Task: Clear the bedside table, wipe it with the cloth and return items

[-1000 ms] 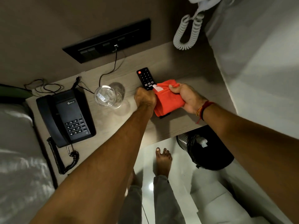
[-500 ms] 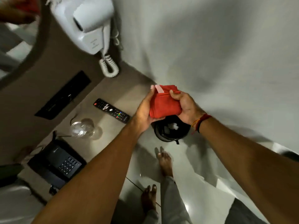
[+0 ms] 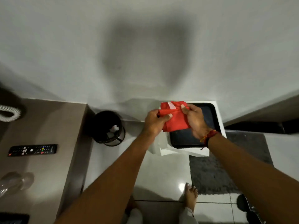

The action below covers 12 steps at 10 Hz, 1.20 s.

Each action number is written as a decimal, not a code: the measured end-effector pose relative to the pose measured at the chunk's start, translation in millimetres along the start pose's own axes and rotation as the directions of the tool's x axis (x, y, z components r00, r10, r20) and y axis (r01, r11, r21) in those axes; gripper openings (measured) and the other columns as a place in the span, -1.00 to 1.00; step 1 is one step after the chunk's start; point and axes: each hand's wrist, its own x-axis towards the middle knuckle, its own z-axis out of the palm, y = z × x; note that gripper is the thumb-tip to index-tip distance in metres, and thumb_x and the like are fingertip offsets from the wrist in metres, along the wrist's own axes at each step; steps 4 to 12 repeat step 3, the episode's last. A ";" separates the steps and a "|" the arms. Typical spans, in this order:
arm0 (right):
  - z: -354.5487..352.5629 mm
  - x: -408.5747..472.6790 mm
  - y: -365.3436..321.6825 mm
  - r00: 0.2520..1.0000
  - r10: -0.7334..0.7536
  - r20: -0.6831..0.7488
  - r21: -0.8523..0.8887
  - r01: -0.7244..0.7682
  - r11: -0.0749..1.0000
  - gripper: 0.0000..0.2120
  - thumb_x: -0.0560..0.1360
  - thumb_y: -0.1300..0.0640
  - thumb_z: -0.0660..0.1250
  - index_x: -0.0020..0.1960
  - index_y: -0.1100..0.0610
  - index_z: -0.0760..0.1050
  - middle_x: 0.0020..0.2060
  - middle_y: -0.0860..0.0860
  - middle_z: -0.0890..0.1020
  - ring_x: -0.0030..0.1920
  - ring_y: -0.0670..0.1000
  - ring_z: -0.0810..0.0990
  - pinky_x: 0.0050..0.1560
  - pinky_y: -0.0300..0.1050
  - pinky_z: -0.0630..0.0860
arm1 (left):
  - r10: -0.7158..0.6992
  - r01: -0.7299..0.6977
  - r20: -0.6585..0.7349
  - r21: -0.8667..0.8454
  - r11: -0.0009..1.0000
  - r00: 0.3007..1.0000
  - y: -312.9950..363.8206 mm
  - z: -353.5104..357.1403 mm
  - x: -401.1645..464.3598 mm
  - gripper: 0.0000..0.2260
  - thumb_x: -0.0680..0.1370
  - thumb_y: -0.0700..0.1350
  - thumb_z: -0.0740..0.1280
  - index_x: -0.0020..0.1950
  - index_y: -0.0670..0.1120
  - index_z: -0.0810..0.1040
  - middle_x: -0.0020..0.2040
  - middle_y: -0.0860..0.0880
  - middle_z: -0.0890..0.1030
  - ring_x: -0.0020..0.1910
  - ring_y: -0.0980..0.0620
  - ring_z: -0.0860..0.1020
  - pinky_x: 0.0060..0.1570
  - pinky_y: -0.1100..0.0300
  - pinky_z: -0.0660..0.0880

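A folded red cloth (image 3: pixel 175 118) with a small white label is gripped from both sides by my left hand (image 3: pixel 155 122) and my right hand (image 3: pixel 193 118). They hold it in the air above a black tray (image 3: pixel 208 126) on a white stand, right of the bedside table (image 3: pixel 48 126). A black remote (image 3: pixel 33 149) lies flat on the table at the left. A clear glass (image 3: pixel 14 181) stands near the table's lower left, blurred. The corner of the black phone (image 3: pixel 13 219) shows at the bottom left edge.
A black wire bin (image 3: pixel 107 128) with crumpled paper stands on the floor between the table and the white stand (image 3: pixel 184 152). A grey mat (image 3: pixel 226 159) lies on the tiled floor at right. A white coiled cord (image 3: pixel 9 113) rests at far left. My bare foot (image 3: pixel 191 194) is below.
I have turned right, away from the bedside table. Both hands carried the red cloth off the table and now hold it over the black tray.
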 end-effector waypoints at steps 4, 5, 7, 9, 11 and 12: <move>-108.6 9.4 29.2 0.993 0.112 0.044 -0.206 -0.100 0.973 -0.62 0.64 0.19 0.29 0.45 0.17 0.44 0.23 0.05 0.61 0.29 0.16 0.56 0.27 -0.01 0.48 | -0.076 0.105 -0.077 0.508 0.855 0.994 -11.7 106.2 -5.3 -0.68 0.54 -0.09 0.43 0.25 -0.19 0.59 0.12 -0.14 0.69 0.13 -0.15 0.66 0.04 0.08 0.56; -108.6 9.4 29.2 0.993 0.112 0.044 -0.206 -0.100 0.973 -0.62 0.64 0.19 0.29 0.45 0.17 0.44 0.23 0.05 0.61 0.29 0.16 0.56 0.27 -0.01 0.48 | -0.076 0.105 -0.077 0.508 0.855 0.994 -11.7 106.2 -5.3 -0.68 0.54 -0.09 0.43 0.25 -0.19 0.59 0.12 -0.14 0.69 0.13 -0.15 0.66 0.04 0.08 0.56; -108.6 9.4 29.2 0.993 0.112 0.044 -0.206 -0.100 0.973 -0.62 0.64 0.19 0.29 0.45 0.17 0.44 0.23 0.05 0.61 0.29 0.16 0.56 0.27 -0.01 0.48 | -0.076 0.105 -0.077 0.508 0.855 0.994 -11.7 106.2 -5.3 -0.68 0.54 -0.09 0.43 0.25 -0.19 0.59 0.12 -0.14 0.69 0.13 -0.15 0.66 0.04 0.08 0.56; -108.6 9.4 29.2 0.993 0.112 0.044 -0.206 -0.100 0.973 -0.62 0.64 0.19 0.29 0.45 0.17 0.44 0.23 0.05 0.61 0.29 0.16 0.56 0.27 -0.01 0.48 | -0.076 0.105 -0.077 0.508 0.855 0.994 -11.7 106.2 -5.3 -0.68 0.54 -0.09 0.43 0.25 -0.19 0.59 0.12 -0.14 0.69 0.13 -0.15 0.66 0.04 0.08 0.56; -108.6 9.4 29.2 0.993 0.112 0.044 -0.206 -0.100 0.973 -0.62 0.64 0.19 0.29 0.45 0.17 0.44 0.23 0.05 0.61 0.29 0.16 0.56 0.27 -0.01 0.48 | -0.076 0.105 -0.077 0.508 0.855 0.994 -11.7 106.2 -5.3 -0.68 0.54 -0.09 0.43 0.25 -0.19 0.59 0.12 -0.14 0.69 0.13 -0.15 0.66 0.04 0.08 0.56; -108.6 9.4 29.2 0.993 0.112 0.044 -0.206 -0.100 0.973 -0.62 0.64 0.19 0.29 0.45 0.17 0.44 0.23 0.05 0.61 0.29 0.16 0.56 0.27 -0.01 0.48 | -0.076 0.105 -0.077 0.508 0.855 0.994 -11.7 106.2 -5.3 -0.68 0.54 -0.09 0.43 0.25 -0.19 0.59 0.12 -0.14 0.69 0.13 -0.15 0.66 0.04 0.08 0.56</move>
